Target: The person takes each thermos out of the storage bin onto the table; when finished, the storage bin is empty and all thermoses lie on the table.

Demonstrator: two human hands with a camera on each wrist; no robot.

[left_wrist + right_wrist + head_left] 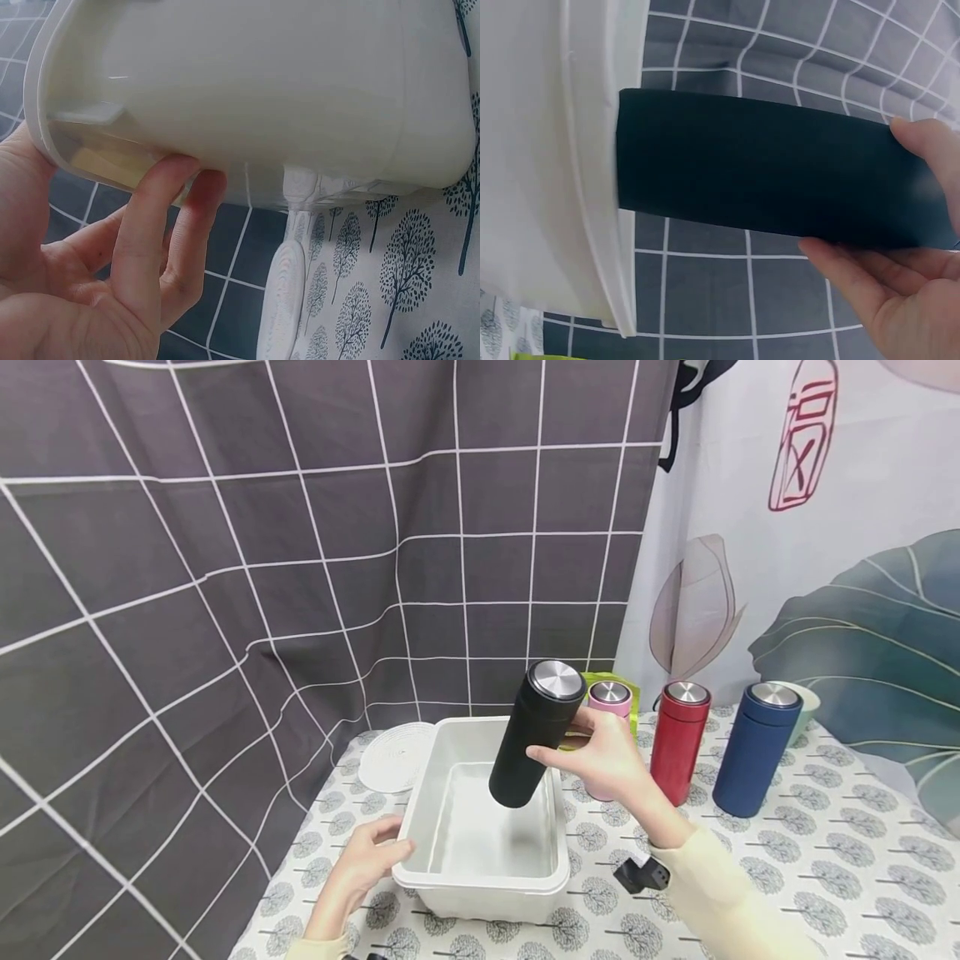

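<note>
My right hand (600, 752) grips a black flask (534, 735) with a steel lid, tilted, its base hanging over the inside of a white plastic tub (491, 877). In the right wrist view the black flask (765, 180) lies across the frame with my fingers (922, 157) curled round it, the tub's rim (600, 225) at the left. My left hand (360, 868) rests against the tub's near left corner; in the left wrist view its fingers (169, 225) lie straight against the tub wall (262, 90).
A pink flask (611, 697), a red flask (678, 742) and a blue flask (756, 748) stand in a row right of the tub. A white woven coaster (393, 756) lies at the back left. A grey checked curtain hangs behind; the patterned tablecloth (825, 860) covers the table.
</note>
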